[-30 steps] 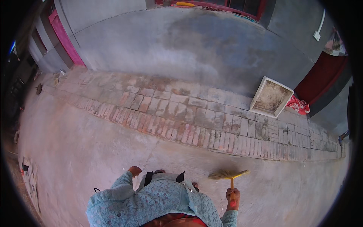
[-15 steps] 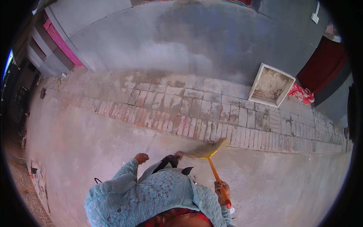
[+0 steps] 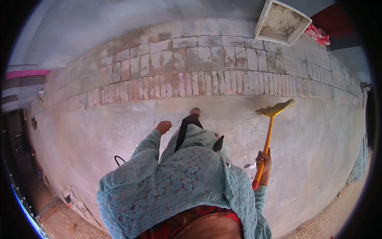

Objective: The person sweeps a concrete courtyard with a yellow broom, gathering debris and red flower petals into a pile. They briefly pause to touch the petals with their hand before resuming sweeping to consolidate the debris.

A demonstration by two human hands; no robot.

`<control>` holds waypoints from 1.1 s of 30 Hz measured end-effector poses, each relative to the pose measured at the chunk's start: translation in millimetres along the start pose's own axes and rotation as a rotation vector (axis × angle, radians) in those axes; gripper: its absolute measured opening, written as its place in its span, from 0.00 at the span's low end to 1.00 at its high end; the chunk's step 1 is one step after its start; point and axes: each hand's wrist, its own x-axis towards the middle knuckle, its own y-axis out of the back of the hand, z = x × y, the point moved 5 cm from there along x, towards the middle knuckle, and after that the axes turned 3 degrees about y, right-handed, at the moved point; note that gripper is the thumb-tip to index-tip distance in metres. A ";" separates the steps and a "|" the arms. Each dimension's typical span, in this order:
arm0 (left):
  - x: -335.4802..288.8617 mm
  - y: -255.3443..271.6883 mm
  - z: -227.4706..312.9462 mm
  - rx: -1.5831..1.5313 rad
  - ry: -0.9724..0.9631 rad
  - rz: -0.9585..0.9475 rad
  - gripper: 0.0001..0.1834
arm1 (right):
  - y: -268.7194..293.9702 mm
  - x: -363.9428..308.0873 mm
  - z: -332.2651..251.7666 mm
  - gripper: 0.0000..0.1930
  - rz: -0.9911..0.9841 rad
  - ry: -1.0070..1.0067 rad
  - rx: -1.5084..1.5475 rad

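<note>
My right hand (image 3: 264,162) is wrapped round the orange-yellow handle of a broom (image 3: 269,133) and holds it near its red end. The broom slants away from me, its straw-coloured bristles fanned out just short of the brick edging, low over or on the concrete floor (image 3: 318,159). My left hand (image 3: 164,127) hangs in front of my left side, fingers curled in, with nothing seen in it. It touches nothing. Small light and dark scraps (image 3: 250,165) lie on the floor beside my right hand.
Beyond the floor runs a brick strip (image 3: 191,59) along a grey wall (image 3: 131,16). A square, white-rimmed tray (image 3: 283,22) with a dirty inside leans there, a red-and-white cloth (image 3: 317,35) beside it. Bluish cloth (image 3: 358,161) hangs at the far right. One foot (image 3: 195,112) shows ahead of me.
The broom has swung to the right, away from my foot, with my right hand still round it. My view has tipped downward, so the wall and tray sit higher.
</note>
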 end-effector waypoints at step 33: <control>12.2 -36.4 105.9 -0.097 0.210 -0.047 0.16 | 99.2 -15.0 -46.2 0.36 -0.041 0.003 0.309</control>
